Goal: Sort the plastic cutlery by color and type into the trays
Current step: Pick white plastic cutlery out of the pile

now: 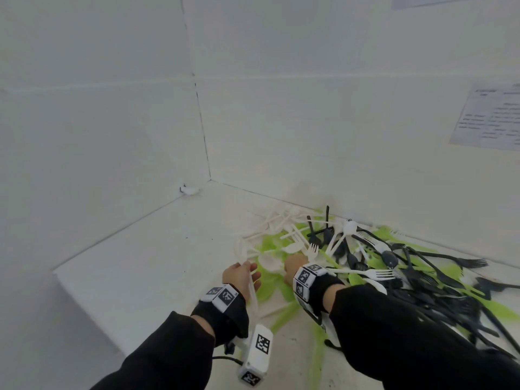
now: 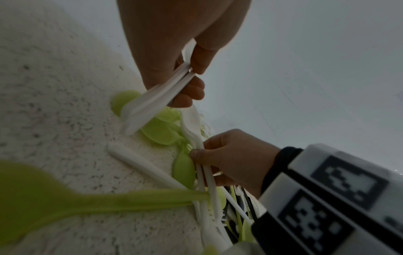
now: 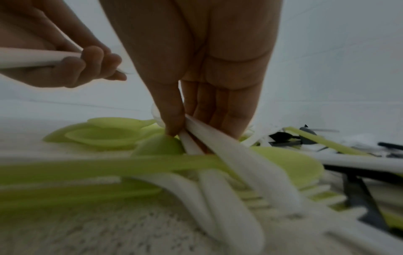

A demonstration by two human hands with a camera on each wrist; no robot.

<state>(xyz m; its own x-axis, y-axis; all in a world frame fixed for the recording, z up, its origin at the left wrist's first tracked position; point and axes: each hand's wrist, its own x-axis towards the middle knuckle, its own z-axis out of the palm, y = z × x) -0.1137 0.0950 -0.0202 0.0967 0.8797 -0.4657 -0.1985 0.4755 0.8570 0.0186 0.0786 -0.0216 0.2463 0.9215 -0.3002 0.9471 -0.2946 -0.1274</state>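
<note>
A mixed pile of plastic cutlery lies on the white table: white pieces at the back, green spoons in the middle, black forks and spoons to the right. My left hand grips a bundle of white handles just left of the pile; in the right wrist view this left hand shows at upper left. My right hand reaches down into the pile and pinches white handles between thumb and fingers, over green spoons. No tray is in view.
White walls meet in a corner behind the pile. A printed sheet hangs on the right wall. A small white clip sits at the table's back corner. The table's left edge drops off beside my left arm.
</note>
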